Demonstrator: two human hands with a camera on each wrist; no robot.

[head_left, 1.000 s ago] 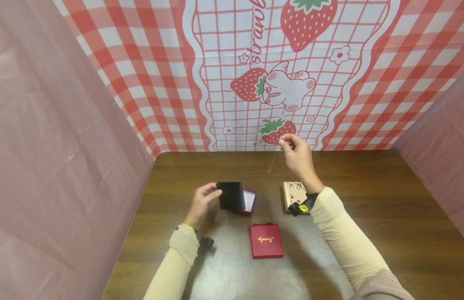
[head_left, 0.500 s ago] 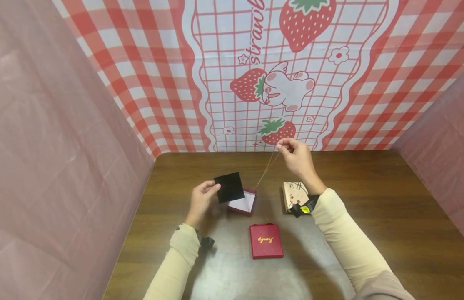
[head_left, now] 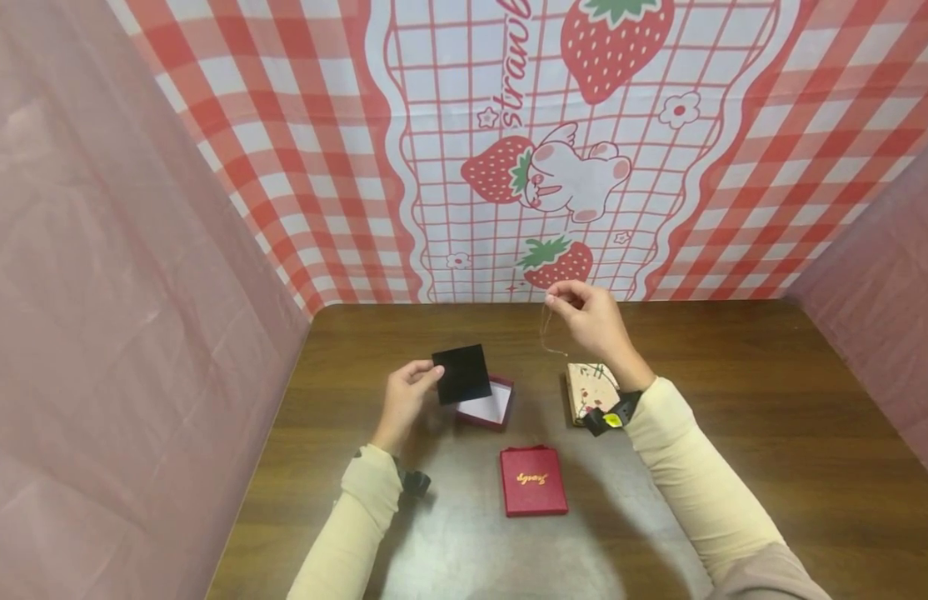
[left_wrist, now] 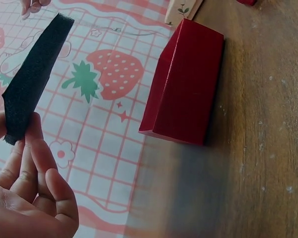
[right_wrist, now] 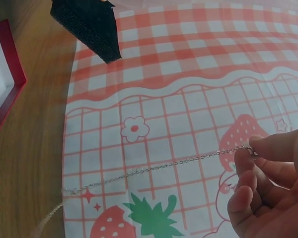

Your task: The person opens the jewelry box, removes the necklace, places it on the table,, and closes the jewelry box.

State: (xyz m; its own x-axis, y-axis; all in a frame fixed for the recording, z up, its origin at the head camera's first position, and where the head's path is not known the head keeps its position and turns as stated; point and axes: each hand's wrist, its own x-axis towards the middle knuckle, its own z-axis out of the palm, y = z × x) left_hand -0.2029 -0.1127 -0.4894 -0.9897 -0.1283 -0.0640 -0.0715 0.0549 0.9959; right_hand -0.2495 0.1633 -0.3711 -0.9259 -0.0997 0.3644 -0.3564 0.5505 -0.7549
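Note:
My left hand (head_left: 404,398) pinches a black square foam pad (head_left: 462,374) by its left edge and holds it tilted above the box. Beneath the pad stands a red box base (head_left: 497,420) with a white inside, partly covered from view. Up at the right, my right hand (head_left: 590,315) pinches one end of a thin chain necklace (right_wrist: 181,161) between thumb and fingertips. The chain hangs free in the air, its lower part swung to the right in the head view. A red lid (head_left: 534,482) with gold lettering lies flat nearer to me.
A cream floral box (head_left: 590,392) stands on the wooden table (head_left: 344,350) under my right forearm. A red-checked strawberry cloth (head_left: 329,167) hangs behind the table. Pink cloth (head_left: 134,300) closes off the left side, and more hangs at the right.
My right hand has come slightly down and left, and the chain has swung left, then back right. The pad has turned from steeply upright to flatter, uncovering more of the box's white inside.

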